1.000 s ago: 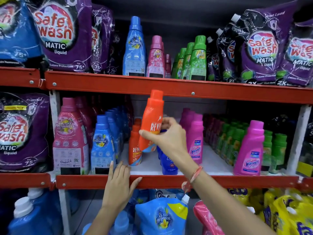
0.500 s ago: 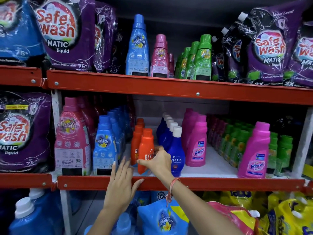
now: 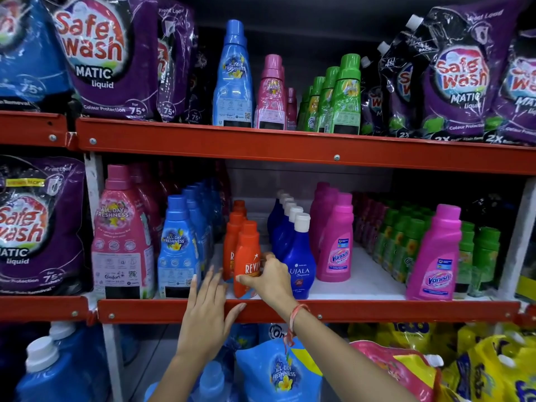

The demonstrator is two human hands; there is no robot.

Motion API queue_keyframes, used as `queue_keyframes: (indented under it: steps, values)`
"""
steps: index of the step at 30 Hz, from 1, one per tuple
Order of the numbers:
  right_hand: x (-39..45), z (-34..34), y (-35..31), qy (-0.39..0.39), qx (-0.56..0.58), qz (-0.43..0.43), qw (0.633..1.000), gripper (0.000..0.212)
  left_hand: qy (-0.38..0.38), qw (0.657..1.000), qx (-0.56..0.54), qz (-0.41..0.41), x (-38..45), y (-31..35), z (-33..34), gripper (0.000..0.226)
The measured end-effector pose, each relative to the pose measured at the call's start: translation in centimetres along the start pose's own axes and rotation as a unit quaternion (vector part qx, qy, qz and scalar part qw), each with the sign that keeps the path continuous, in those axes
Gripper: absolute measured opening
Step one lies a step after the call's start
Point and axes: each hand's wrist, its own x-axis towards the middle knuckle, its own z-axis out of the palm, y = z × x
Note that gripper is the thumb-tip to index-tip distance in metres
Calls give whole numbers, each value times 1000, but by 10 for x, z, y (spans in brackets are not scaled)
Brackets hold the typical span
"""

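An orange Revive bottle (image 3: 247, 253) stands upright at the front of the middle shelf (image 3: 377, 310), heading a short row of orange bottles (image 3: 235, 227). My right hand (image 3: 269, 278) grips its lower body, thumb across the front and fingers round the right side. My left hand (image 3: 207, 307) rests flat with straight fingers on the red front edge of that shelf, just left of the bottle. A dark blue Ujala bottle (image 3: 298, 256) with a white cap stands right beside my right hand.
Blue (image 3: 177, 248) and pink Comfort bottles (image 3: 121, 242) stand to the left, pink Vanish bottles (image 3: 336, 242) and green bottles (image 3: 406, 242) to the right. Purple Safe Wash pouches (image 3: 104, 59) and more bottles fill the upper shelf. Blue and yellow refill pouches sit below.
My right hand brought the orange bottle down from mid-air and set it upright at the shelf front. The left hand stayed on the shelf edge.
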Motion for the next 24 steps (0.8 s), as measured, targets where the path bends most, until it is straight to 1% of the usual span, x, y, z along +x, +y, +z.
queue_keyframes:
  steps: [2, 4, 7, 8, 10, 13, 15, 18, 21, 24]
  values:
    - [-3, -6, 4, 6, 1, -19, 1000, 58, -5, 1000, 4, -2, -1, 0, 0, 70]
    - [-10, -18, 10, 35, 25, -44, 998, 42, -12, 1000, 5, -6, -1, 1, 0, 71]
    - [-22, -42, 24, 122, 56, -88, 987, 12, -11, 1000, -6, -12, -3, 1, -1, 71]
    - [-24, -50, 31, 157, 56, -95, 981, 7, -10, 1000, -7, -12, -3, 2, -2, 72]
    - [-26, -67, 48, 226, 63, -98, 967, 3, -14, 1000, -7, -10, -3, 2, -2, 72]
    - [-27, -95, 80, 330, 46, -88, 939, 17, -17, 1000, -9, -11, -3, 2, -1, 73]
    - [-26, -114, 105, 394, 20, -62, 917, 30, -16, 1000, -10, -10, -3, 2, 0, 74]
    - [-24, -139, 135, 461, -10, -9, 887, 47, -13, 1000, -12, -11, -2, 3, -2, 74]
    - [-23, -157, 157, 496, -23, 38, 867, 62, -15, 1000, -9, -9, -2, 3, -4, 74]
    - [-18, -172, 175, 483, -33, 83, 871, 76, -18, 1000, -9, -12, -2, 3, -5, 74]
